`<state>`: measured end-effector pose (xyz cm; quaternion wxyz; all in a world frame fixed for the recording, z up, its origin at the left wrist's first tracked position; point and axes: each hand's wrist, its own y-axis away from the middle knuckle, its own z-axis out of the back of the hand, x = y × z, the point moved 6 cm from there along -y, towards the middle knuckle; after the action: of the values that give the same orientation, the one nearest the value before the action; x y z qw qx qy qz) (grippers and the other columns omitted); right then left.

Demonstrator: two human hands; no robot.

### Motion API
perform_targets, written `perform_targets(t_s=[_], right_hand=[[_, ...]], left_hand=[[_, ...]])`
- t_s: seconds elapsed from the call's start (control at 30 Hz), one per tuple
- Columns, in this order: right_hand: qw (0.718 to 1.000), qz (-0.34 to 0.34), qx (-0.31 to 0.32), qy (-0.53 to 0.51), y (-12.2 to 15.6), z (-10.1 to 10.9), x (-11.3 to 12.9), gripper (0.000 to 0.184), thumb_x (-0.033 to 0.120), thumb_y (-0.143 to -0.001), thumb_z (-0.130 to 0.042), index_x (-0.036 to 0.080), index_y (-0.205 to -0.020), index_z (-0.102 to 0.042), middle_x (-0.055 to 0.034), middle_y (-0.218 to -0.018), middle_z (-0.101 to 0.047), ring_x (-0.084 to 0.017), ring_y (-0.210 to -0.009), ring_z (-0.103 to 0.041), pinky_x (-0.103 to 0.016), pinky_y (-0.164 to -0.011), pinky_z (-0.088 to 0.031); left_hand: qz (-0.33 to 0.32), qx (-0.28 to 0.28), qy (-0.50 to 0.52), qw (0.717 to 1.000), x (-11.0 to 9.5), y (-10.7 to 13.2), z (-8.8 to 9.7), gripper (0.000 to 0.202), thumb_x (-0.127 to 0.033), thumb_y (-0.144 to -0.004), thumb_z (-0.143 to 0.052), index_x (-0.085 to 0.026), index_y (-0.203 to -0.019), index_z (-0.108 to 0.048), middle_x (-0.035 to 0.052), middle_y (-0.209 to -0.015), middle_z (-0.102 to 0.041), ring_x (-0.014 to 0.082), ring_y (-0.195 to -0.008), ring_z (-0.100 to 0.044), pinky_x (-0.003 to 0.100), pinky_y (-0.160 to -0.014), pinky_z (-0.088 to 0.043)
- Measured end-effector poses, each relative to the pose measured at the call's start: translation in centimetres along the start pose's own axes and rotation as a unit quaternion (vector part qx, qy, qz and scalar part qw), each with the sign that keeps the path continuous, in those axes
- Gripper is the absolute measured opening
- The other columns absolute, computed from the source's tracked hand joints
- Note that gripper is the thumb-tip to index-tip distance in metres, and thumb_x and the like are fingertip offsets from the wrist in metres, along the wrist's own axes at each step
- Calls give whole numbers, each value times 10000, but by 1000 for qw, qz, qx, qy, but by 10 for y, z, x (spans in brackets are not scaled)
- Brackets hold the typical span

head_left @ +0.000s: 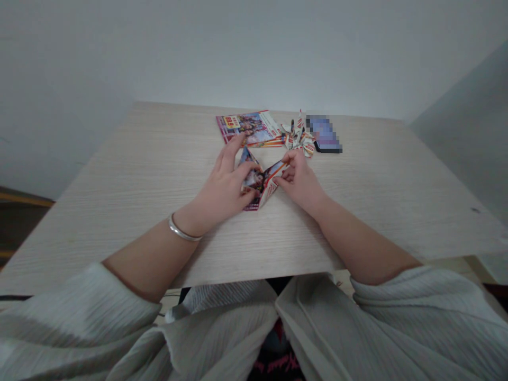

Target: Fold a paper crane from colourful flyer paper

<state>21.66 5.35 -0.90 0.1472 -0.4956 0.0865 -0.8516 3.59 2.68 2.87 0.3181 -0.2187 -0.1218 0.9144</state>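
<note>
A pale wooden surface (pixel 377 174) stands against a plain white wall and fills most of the view from the head camera. Near its middle, a little toward the person, lies a folded paper (pixel 265 182), a printed glossy sheet creased into a pointed shape, with one tip raised to the right. The left hand (pixel 226 185) covers the paper's left part. Its grip is closed on the sheet, the thumb lying across the top and the lower fingers curled at the near edge, while the forefinger stretches out flat toward the far side. The right hand (pixel 299 177) has its grip pinched on the raised right tip, which is caught between thumb and fingertips. A silver bracelet (pixel 182 232) sits on the left wrist, and light ribbed sleeves are pushed up both forearms. Beyond the hands a colourful flyer (pixel 254 128) lies flat on the surface. Just to its right is a small heap of folded paper figures (pixel 298 137), and beside that lies a dark phone (pixel 325 136).
</note>
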Motion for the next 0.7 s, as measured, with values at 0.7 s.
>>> perform_targets(t_s=[0.7], right_hand=[[982,78,151,83,3,1,8,408,41,-735,-541,212,-1018,-778,-62,-1061,-713,-177,-842,-640,-302,-722,-503]], left_hand=[[61,107,21,992,7,-1,-9,428,-407,-1028,-297,-187,-1203,-619,115,-1246,-688,295,-1284,-597,699,-1260,-98]])
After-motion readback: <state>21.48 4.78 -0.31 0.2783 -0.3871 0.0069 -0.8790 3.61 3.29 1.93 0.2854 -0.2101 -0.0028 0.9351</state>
